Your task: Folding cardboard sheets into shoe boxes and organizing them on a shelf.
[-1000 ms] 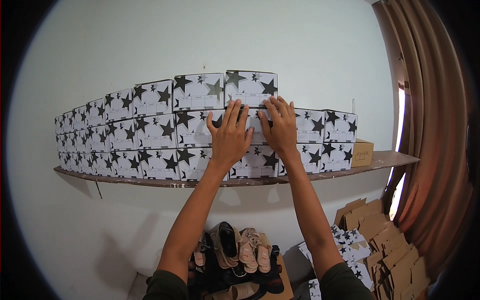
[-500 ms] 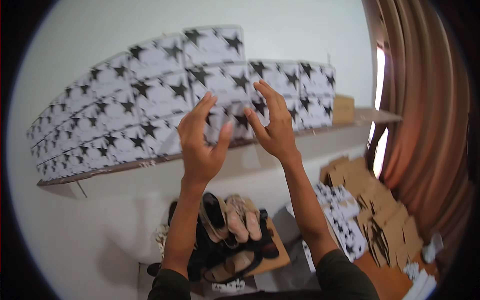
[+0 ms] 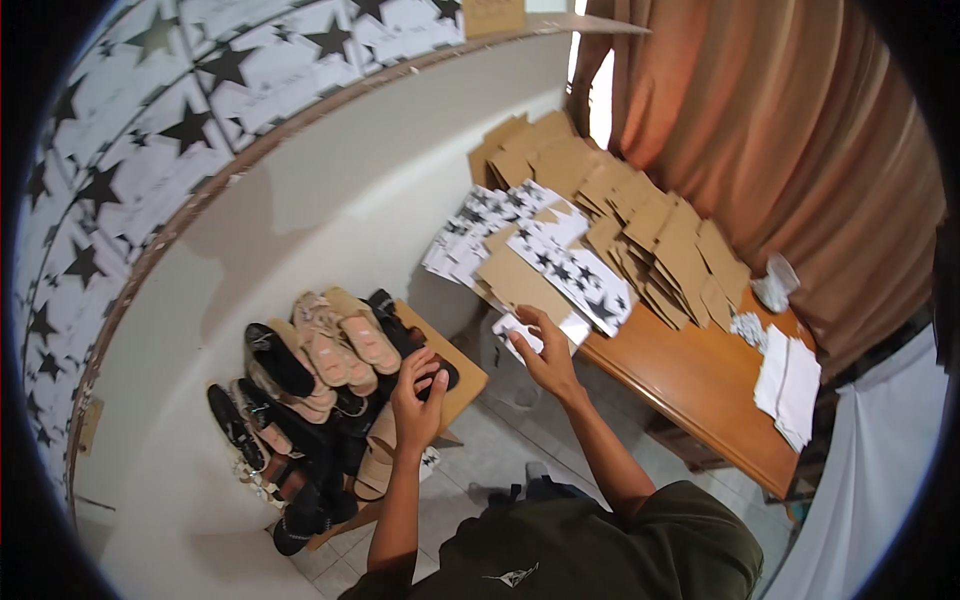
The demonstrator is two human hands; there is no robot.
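White starred cardboard [image 3: 575, 268] beyond right hand [image 3: 547, 358]

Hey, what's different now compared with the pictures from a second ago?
The left hand and right hand have come down off the star-printed boxes, the left now beside the shoes, the right by the flattened cardboard; whether it touches that is unclear. The view has swung down and right. The visible boxes remain stacked on the shelf, the shoes piled.
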